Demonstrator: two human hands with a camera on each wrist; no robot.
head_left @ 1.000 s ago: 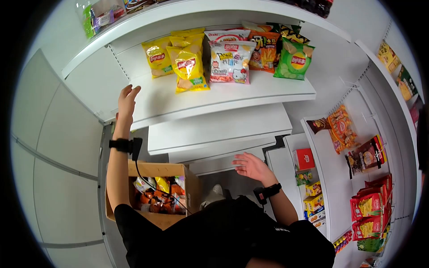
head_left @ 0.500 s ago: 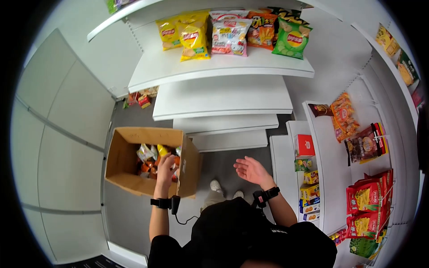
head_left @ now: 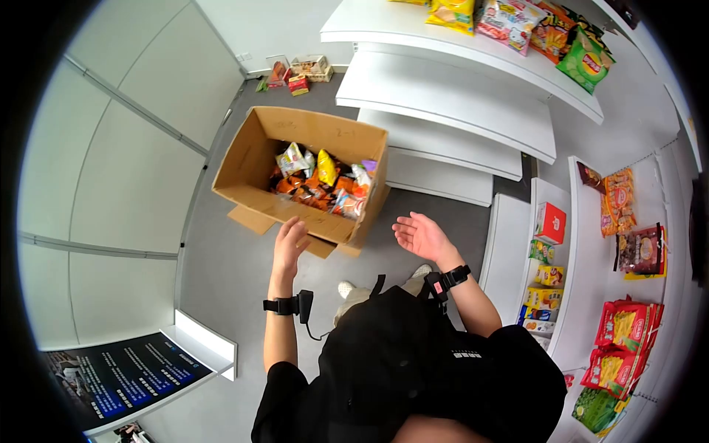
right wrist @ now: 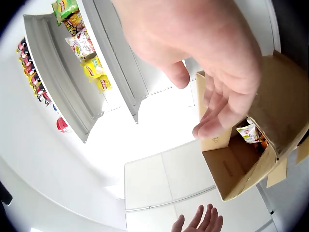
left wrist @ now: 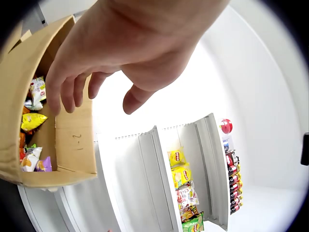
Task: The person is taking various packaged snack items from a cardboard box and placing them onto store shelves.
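Observation:
An open cardboard box stands on the floor, holding a yellow bag, a white bag and several orange packs. Just in front of its near flaps, the left hand hovers with relaxed, slightly bent fingers and nothing in them. The right hand is held to the right of the box, palm up, fingers loosely extended and holding nothing. In the left wrist view the left hand hangs beside the box; the right wrist view shows the right hand above the box's edge.
White shelves rise behind and right of the box, with chip bags on top. A side shelf at right bears red bags. Small packages lie on the floor by the far wall; a dark printed board is at lower left.
The left hand has come down from near the upper shelf, passed over the box and now is in front of it. The view has turned toward the box; the right hand stays raised and empty.

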